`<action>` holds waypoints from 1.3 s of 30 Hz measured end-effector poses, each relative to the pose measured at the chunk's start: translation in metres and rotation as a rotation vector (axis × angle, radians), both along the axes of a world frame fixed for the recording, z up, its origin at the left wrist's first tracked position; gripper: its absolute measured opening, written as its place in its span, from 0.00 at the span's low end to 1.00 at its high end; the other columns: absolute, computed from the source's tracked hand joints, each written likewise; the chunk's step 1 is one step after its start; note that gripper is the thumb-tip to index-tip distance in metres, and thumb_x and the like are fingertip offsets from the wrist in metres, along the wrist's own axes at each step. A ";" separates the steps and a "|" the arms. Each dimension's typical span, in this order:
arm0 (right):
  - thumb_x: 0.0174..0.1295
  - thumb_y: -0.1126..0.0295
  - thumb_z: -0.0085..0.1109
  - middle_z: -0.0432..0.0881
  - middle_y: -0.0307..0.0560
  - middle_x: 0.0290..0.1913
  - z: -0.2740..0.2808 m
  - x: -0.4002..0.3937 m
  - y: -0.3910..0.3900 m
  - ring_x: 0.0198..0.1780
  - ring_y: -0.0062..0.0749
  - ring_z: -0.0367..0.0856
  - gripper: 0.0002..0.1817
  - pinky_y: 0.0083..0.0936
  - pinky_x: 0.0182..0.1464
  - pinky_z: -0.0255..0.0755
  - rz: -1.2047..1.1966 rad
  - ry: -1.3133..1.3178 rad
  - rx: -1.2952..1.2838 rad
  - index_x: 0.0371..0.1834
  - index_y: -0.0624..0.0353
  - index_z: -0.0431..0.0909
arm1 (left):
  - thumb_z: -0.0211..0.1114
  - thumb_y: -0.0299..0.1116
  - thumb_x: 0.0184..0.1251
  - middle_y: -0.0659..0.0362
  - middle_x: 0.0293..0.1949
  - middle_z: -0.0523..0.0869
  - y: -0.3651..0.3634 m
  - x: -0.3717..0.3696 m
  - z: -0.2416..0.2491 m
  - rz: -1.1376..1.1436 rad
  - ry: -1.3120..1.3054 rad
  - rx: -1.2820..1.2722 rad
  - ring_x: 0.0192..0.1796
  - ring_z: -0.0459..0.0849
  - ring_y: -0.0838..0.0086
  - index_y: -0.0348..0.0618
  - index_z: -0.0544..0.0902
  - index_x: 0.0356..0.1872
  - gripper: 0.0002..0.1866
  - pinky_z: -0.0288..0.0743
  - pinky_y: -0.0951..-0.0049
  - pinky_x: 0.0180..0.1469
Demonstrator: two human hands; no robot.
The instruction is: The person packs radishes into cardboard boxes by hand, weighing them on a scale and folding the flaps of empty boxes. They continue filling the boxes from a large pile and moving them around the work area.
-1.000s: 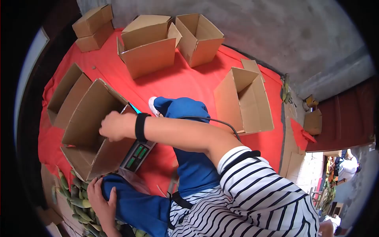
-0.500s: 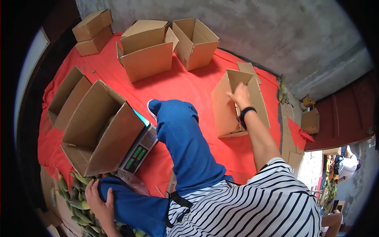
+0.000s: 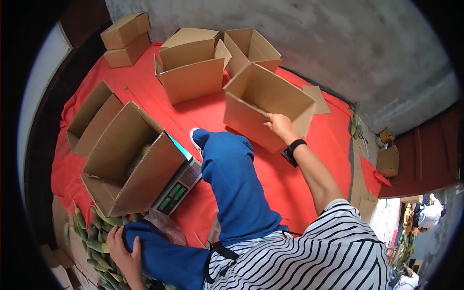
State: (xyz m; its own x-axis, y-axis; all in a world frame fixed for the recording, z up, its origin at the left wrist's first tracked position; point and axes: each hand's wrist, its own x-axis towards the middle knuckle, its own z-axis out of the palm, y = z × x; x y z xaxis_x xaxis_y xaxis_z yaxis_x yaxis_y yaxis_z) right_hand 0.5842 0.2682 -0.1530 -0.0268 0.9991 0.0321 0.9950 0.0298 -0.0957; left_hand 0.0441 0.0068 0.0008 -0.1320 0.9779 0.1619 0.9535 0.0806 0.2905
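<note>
My right hand grips the near top edge of an open cardboard box, which is tilted above the red cloth. A dark band circles that wrist. My left hand rests on my bent left knee with its fingers apart, holding nothing. Close to it, a large open box sits on a digital scale with green displays. Inside that box a rounded item shows partly; I cannot make out what it is.
Long green produce lies in a heap at lower left. Open boxes stand toward the wall, with two stacked boxes at back left. A flat cardboard piece lies at right. Other people are visible at far right.
My right hand has gone from above the box's opening to its edge. The box has turned and moved left and away from me. The whole view has shifted slightly.
</note>
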 end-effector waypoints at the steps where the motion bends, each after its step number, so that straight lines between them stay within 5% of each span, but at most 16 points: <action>1: 0.56 0.61 0.63 0.84 0.51 0.34 -0.001 -0.005 0.009 0.40 0.50 0.82 0.13 0.43 0.41 0.75 0.004 0.005 0.003 0.42 0.54 0.79 | 0.67 0.31 0.54 0.47 0.55 0.76 -0.001 0.000 0.000 -0.002 0.010 -0.003 0.59 0.72 0.52 0.37 0.76 0.52 0.23 0.63 0.60 0.64; 7: 0.55 0.72 0.56 0.80 0.48 0.31 -0.006 -0.050 0.076 0.37 0.47 0.82 0.07 0.41 0.37 0.76 0.417 0.027 0.245 0.37 0.54 0.76 | 0.69 0.32 0.50 0.47 0.55 0.75 -0.005 -0.005 0.001 0.034 0.018 0.001 0.58 0.73 0.51 0.38 0.76 0.51 0.25 0.64 0.58 0.62; 13: 0.58 0.71 0.55 0.80 0.46 0.41 -0.011 -0.116 0.117 0.51 0.42 0.79 0.11 0.40 0.51 0.72 0.270 -0.081 0.160 0.44 0.52 0.75 | 0.69 0.33 0.49 0.48 0.55 0.76 -0.004 -0.006 0.003 0.040 0.020 -0.008 0.59 0.73 0.51 0.38 0.77 0.50 0.25 0.64 0.58 0.62; 15: 0.59 0.69 0.56 0.80 0.48 0.48 -0.016 -0.132 0.120 0.55 0.43 0.77 0.16 0.38 0.55 0.71 0.307 0.020 0.444 0.52 0.51 0.75 | 0.70 0.34 0.49 0.48 0.55 0.76 -0.003 -0.003 0.006 0.053 0.026 -0.011 0.59 0.73 0.51 0.38 0.77 0.50 0.25 0.64 0.57 0.62; 17: 0.61 0.66 0.57 0.81 0.50 0.50 0.010 -0.144 0.111 0.53 0.43 0.78 0.18 0.37 0.55 0.72 0.389 0.016 0.441 0.55 0.52 0.76 | 0.70 0.35 0.48 0.48 0.55 0.76 0.000 -0.003 0.005 0.082 0.027 -0.010 0.59 0.73 0.51 0.38 0.77 0.50 0.25 0.65 0.57 0.62; 20: 0.63 0.61 0.56 0.83 0.54 0.40 0.071 -0.156 0.090 0.44 0.48 0.82 0.13 0.39 0.47 0.75 0.551 0.345 0.044 0.40 0.58 0.82 | 0.71 0.37 0.47 0.50 0.54 0.77 0.001 -0.004 0.001 0.030 0.032 0.036 0.58 0.74 0.52 0.40 0.78 0.49 0.26 0.65 0.58 0.62; 25: 0.58 0.72 0.61 0.83 0.49 0.33 0.252 -0.224 -0.032 0.35 0.37 0.82 0.05 0.31 0.37 0.76 1.064 0.567 0.001 0.32 0.62 0.82 | 0.72 0.40 0.47 0.50 0.52 0.78 0.006 -0.003 0.005 0.024 0.052 0.064 0.56 0.75 0.53 0.41 0.80 0.47 0.25 0.68 0.58 0.59; 27: 0.58 0.72 0.61 0.83 0.47 0.36 0.279 -0.250 -0.087 0.36 0.37 0.82 0.04 0.28 0.35 0.75 1.450 0.936 -0.245 0.35 0.59 0.83 | 0.72 0.41 0.47 0.51 0.52 0.79 0.004 -0.003 0.004 0.003 0.027 0.083 0.56 0.75 0.54 0.41 0.80 0.47 0.25 0.68 0.58 0.59; 31: 0.62 0.76 0.62 0.84 0.53 0.43 0.296 -0.293 -0.163 0.40 0.43 0.84 0.08 0.31 0.39 0.78 1.438 1.150 -1.376 0.42 0.68 0.82 | 0.72 0.42 0.47 0.52 0.52 0.78 0.000 -0.002 -0.006 -0.023 0.012 0.173 0.57 0.74 0.55 0.42 0.79 0.48 0.26 0.65 0.55 0.61; 32: 0.62 0.76 0.62 0.84 0.53 0.43 0.294 -0.305 -0.174 0.40 0.43 0.84 0.08 0.31 0.39 0.78 1.467 1.134 -1.397 0.42 0.68 0.82 | 0.72 0.43 0.48 0.52 0.53 0.77 -0.001 -0.002 -0.005 -0.027 -0.025 0.187 0.58 0.73 0.55 0.42 0.78 0.50 0.27 0.64 0.55 0.62; 35: 0.69 0.71 0.52 0.84 0.47 0.41 0.289 -0.332 -0.192 0.37 0.41 0.83 0.13 0.22 0.37 0.77 1.786 1.765 -1.091 0.52 0.51 0.83 | 0.71 0.46 0.52 0.49 0.59 0.73 -0.019 -0.001 -0.002 0.008 -0.169 0.209 0.64 0.68 0.53 0.42 0.72 0.59 0.34 0.59 0.54 0.67; 37: 0.61 0.78 0.62 0.83 0.59 0.43 0.291 -0.341 -0.176 0.40 0.46 0.83 0.08 0.32 0.40 0.78 1.828 1.379 -1.404 0.41 0.72 0.81 | 0.68 0.46 0.57 0.47 0.60 0.72 -0.042 -0.002 -0.007 0.100 -0.304 0.276 0.65 0.68 0.51 0.39 0.71 0.60 0.33 0.60 0.55 0.66; 39: 0.62 0.72 0.63 0.82 0.56 0.38 0.270 -0.353 -0.166 0.34 0.40 0.82 0.09 0.28 0.33 0.76 1.773 1.442 -1.264 0.38 0.68 0.81 | 0.67 0.46 0.59 0.45 0.60 0.72 -0.068 -0.013 -0.028 0.197 -0.406 0.290 0.64 0.69 0.50 0.37 0.71 0.60 0.32 0.62 0.57 0.66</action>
